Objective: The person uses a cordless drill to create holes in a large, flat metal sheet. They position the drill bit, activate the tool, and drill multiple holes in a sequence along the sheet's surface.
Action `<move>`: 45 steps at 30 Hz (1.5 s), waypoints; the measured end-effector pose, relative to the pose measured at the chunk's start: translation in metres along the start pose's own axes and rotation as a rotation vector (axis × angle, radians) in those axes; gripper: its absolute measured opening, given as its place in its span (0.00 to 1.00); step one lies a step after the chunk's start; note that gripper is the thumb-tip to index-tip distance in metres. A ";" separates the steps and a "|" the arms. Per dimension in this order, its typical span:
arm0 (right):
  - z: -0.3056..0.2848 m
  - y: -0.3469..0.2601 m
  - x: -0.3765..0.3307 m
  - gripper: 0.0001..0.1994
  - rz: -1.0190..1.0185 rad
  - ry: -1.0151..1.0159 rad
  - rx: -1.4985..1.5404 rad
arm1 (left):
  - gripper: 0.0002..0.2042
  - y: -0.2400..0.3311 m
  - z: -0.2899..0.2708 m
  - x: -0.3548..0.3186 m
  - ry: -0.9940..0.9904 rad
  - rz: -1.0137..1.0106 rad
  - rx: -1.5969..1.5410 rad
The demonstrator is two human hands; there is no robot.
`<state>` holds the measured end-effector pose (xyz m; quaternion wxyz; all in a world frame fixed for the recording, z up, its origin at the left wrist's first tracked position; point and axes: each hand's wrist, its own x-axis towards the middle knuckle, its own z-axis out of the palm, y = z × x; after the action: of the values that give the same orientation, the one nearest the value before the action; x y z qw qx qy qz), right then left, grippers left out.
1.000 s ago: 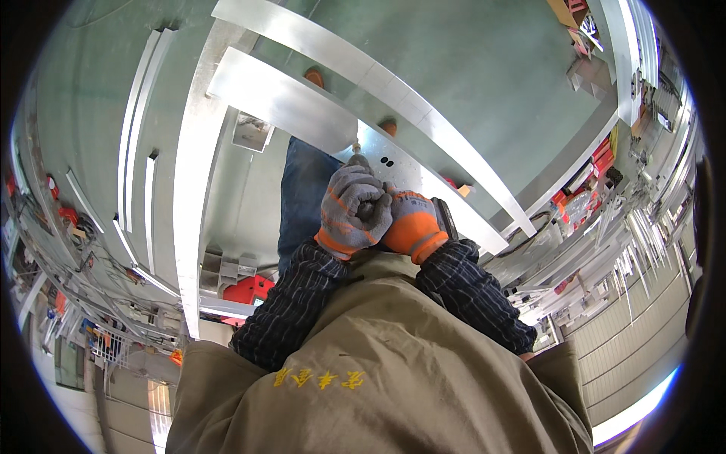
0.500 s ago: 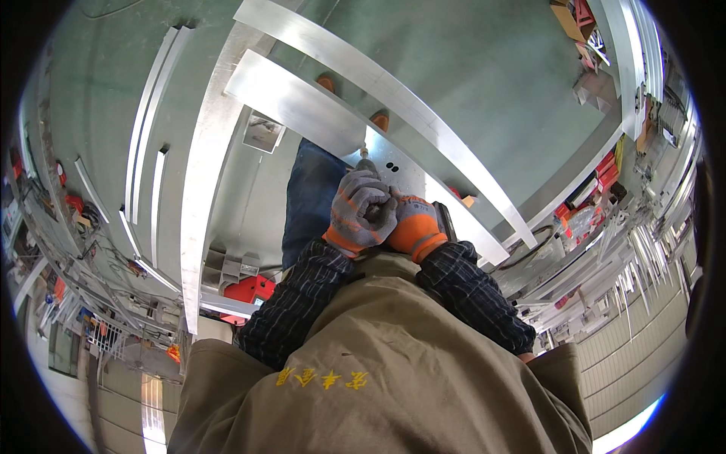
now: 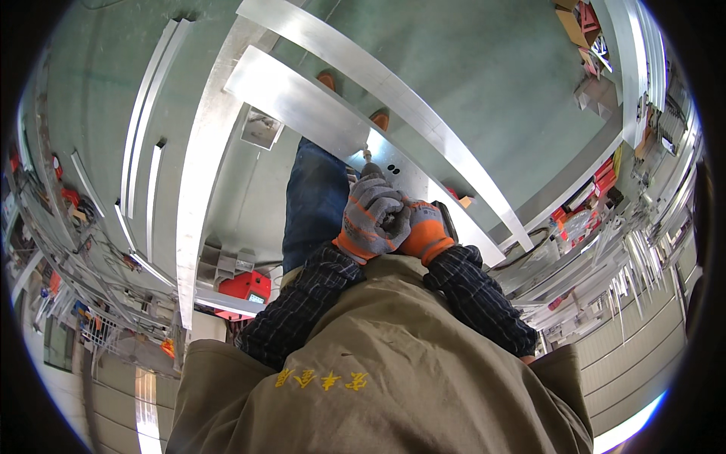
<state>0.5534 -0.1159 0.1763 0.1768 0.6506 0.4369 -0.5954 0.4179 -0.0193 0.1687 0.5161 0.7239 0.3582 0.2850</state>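
A power drill is in both my gloved hands, its bit pointing away from me onto a flat silver metal bar. Bright light falls on the bar around the bit. My left hand, in a grey and orange glove, is closed around the drill's body. Close against it, my right hand is closed at the drill's rear, where its handle is mostly hidden. Two dark round holes show in the bar just right of the bit. Whether the bit has entered the metal is too small to tell.
A second long metal bar runs beyond the first. Both lie across a wide metal beam on the left. Below left sits a red machine with a small display. More metal profiles lie on the green floor.
Both hands and the drill have shifted slightly right in view. The bit stays at the bar near the two holes, and both hands keep their grip.
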 end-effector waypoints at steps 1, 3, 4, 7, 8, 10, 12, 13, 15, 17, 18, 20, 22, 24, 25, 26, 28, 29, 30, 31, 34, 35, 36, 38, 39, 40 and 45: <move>-0.003 -0.002 0.001 0.39 -0.008 -0.014 0.016 | 0.15 -0.001 0.000 -0.001 0.011 -0.007 0.003; -0.012 -0.006 0.002 0.38 -0.026 -0.042 0.047 | 0.14 -0.002 -0.001 -0.004 0.025 -0.029 -0.002; -0.018 -0.010 0.001 0.37 -0.009 -0.020 0.046 | 0.14 -0.001 -0.002 -0.003 0.029 -0.040 -0.010; -0.040 -0.029 -0.002 0.32 0.034 0.023 0.034 | 0.14 -0.003 -0.007 0.002 0.063 -0.076 -0.041; -0.050 -0.036 -0.004 0.31 0.043 0.025 0.024 | 0.14 -0.003 -0.008 0.005 0.077 -0.087 -0.052; -0.061 -0.038 0.002 0.28 0.034 0.010 -0.029 | 0.13 -0.004 -0.008 0.008 0.115 -0.122 -0.068; -0.068 -0.036 0.013 0.26 -0.001 -0.024 -0.115 | 0.13 -0.010 -0.005 0.008 0.151 -0.172 -0.071; -0.077 -0.040 0.007 0.26 -0.014 0.028 -0.135 | 0.12 -0.008 -0.003 0.009 0.159 -0.165 -0.064; -0.091 -0.042 0.008 0.27 -0.023 0.014 -0.166 | 0.12 -0.010 0.002 0.010 0.195 -0.159 -0.048; -0.086 -0.033 0.013 0.27 -0.042 -0.019 -0.198 | 0.12 -0.008 0.006 0.011 0.229 -0.167 -0.054; -0.084 -0.028 0.013 0.27 -0.062 0.007 -0.175 | 0.12 -0.009 0.008 0.012 0.216 -0.159 -0.061; -0.081 -0.020 0.013 0.28 -0.112 0.059 -0.126 | 0.12 -0.011 0.011 0.014 0.190 -0.144 -0.063; -0.063 -0.013 0.017 0.28 -0.077 0.035 -0.151 | 0.12 -0.012 0.014 0.010 0.197 -0.111 -0.035; -0.056 -0.009 0.018 0.28 -0.055 0.007 -0.162 | 0.11 -0.014 0.016 0.005 0.209 -0.075 -0.017; -0.060 -0.016 0.016 0.28 -0.051 -0.012 -0.159 | 0.12 -0.014 0.015 0.003 0.212 -0.093 -0.036; -0.063 -0.022 0.015 0.28 -0.046 -0.031 -0.156 | 0.12 -0.015 0.012 0.001 0.214 -0.111 -0.054; -0.064 -0.031 0.013 0.26 -0.043 0.020 -0.167 | 0.12 -0.015 0.007 0.000 0.227 -0.139 -0.082; -0.065 -0.033 0.013 0.26 -0.040 0.047 -0.170 | 0.11 -0.015 0.004 0.000 0.236 -0.150 -0.091; -0.066 -0.032 0.014 0.25 -0.036 0.037 -0.192 | 0.11 -0.015 0.002 0.002 0.245 -0.161 -0.100; -0.069 -0.032 0.018 0.25 -0.033 0.025 -0.214 | 0.11 -0.015 0.001 0.004 0.250 -0.153 -0.087; -0.089 -0.036 0.015 0.24 -0.079 0.006 -0.188 | 0.11 -0.016 0.006 0.010 0.258 -0.140 -0.064; -0.096 -0.036 0.012 0.24 -0.103 0.001 -0.165 | 0.11 -0.015 0.010 0.010 0.256 -0.142 -0.066; -0.090 -0.029 0.012 0.24 -0.127 0.047 -0.144 | 0.11 -0.015 0.013 0.011 0.255 -0.145 -0.067; -0.068 -0.007 0.016 0.24 -0.180 0.142 -0.094 | 0.11 -0.015 0.016 0.012 0.234 -0.110 -0.060; -0.060 -0.003 0.016 0.24 -0.164 0.149 -0.083 | 0.11 -0.014 0.017 0.012 0.219 -0.102 -0.041; -0.054 -0.002 0.015 0.24 -0.148 0.157 -0.071 | 0.11 -0.013 0.017 0.011 0.201 -0.092 -0.023; -0.040 -0.006 0.023 0.27 -0.018 -0.004 -0.144 | 0.11 -0.019 0.010 0.001 0.161 -0.064 -0.039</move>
<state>0.5713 -0.0737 0.1655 0.2188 0.6310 0.4843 -0.5652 0.4221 -0.0197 0.1473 0.5084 0.6767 0.4159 0.3326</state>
